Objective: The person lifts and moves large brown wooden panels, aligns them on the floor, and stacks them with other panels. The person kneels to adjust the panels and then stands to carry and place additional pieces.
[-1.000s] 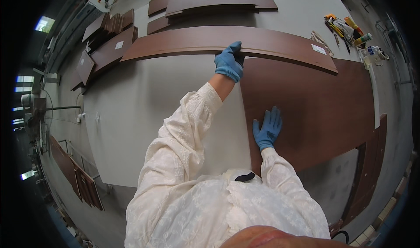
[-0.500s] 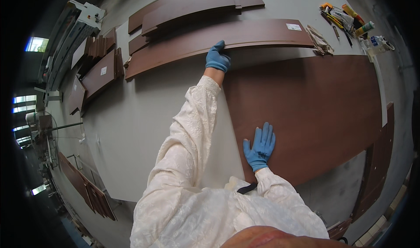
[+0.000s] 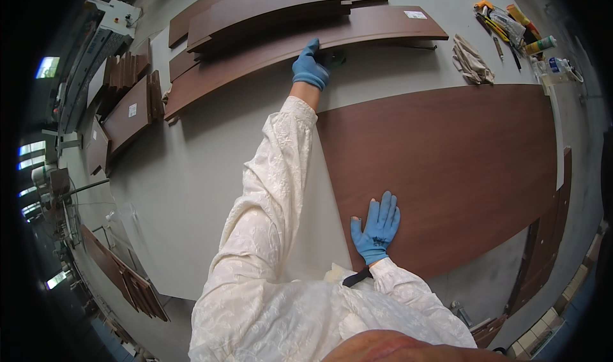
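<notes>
My left hand [image 3: 310, 68], in a blue glove, reaches across the table and is closed on the near edge of a long brown board [image 3: 377, 26] with a white label at its right end. Shadow lies beneath this edge, and a small dark greenish thing, too dim to make out, shows just right of the fingers. Flat on a wide brown panel [image 3: 447, 151] rests my gloved right hand [image 3: 377, 228], fingers stretched out and holding nothing.
Beyond the long board lies a stack of brown boards [image 3: 274, 11]. A crumpled cloth [image 3: 471, 60] and several hand tools [image 3: 498, 33] lie at the far right. Labelled boards [image 3: 131, 116] stand at the left. The grey tabletop [image 3: 211, 189] stretches between.
The long board has moved away from me with my left hand on it, leaving a gap before the cloth and the wide panel. My right hand stays on the panel.
</notes>
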Motion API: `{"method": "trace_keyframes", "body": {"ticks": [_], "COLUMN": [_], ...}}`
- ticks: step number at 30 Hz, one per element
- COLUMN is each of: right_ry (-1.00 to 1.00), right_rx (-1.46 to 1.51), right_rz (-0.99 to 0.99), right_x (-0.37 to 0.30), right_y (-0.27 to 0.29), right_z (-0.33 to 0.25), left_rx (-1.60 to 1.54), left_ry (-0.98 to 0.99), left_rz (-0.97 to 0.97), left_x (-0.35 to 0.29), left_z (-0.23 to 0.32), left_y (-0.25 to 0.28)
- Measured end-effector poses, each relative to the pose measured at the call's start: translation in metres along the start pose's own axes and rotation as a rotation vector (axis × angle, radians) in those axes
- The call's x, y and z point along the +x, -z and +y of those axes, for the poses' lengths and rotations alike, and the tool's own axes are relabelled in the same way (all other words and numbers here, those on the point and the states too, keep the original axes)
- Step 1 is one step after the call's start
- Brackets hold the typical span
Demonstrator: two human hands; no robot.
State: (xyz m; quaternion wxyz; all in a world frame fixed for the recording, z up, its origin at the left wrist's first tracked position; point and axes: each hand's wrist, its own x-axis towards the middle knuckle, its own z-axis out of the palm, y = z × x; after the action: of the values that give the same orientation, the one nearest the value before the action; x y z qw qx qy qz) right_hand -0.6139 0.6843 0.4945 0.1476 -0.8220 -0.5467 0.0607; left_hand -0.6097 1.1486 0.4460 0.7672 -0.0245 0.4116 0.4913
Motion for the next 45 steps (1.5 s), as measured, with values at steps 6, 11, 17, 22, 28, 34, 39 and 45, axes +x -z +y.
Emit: {"method": "trace_keyframes", "body": {"ticks": [6,11,17,22,28,34,39,45], "right_ry": [0.018,0.009,-0.032,-0.013,-0.016,-0.024,-0.023,-0.018], "right_rx": [-0.011,0.0,-0.002,0.029,0.017,0.001,0.001,0.004], "right_rz": [0.01,0.014,-0.026,0.016,-0.005,-0.008,0.015,0.031], "right_x": [0.0,0.0,0.001,0.0,0.001,0.002,0.0,0.002], "right_y": [-0.002,-0.001,0.0,0.0,0.001,0.002,0.004,0.004], "right_z": [0.001,0.0,-0.002,-0.001,-0.002,-0.002,-0.002,-0.003], "left_rx": [0.553,0.77,1.351,0.735,1.841,2.139,2.23,1.96], "left_ry": [-0.028,-0.018,-0.228,-0.137,-0.461,-0.643,-0.55,-0.35], "left_rz": [-0.162,-0.151,0.025,-0.08,-0.088,-0.082,-0.675,-0.835], "left_x": [-0.031,-0.03,-0.024,-0.031,-0.054,-0.059,-0.037,-0.047], "left_z": [0.017,0.025,0.018,0.007,-0.023,-0.047,0.001,0.013], "left_y": [0.014,0.024,0.02,0.009,-0.012,-0.017,-0.012,-0.015]}}
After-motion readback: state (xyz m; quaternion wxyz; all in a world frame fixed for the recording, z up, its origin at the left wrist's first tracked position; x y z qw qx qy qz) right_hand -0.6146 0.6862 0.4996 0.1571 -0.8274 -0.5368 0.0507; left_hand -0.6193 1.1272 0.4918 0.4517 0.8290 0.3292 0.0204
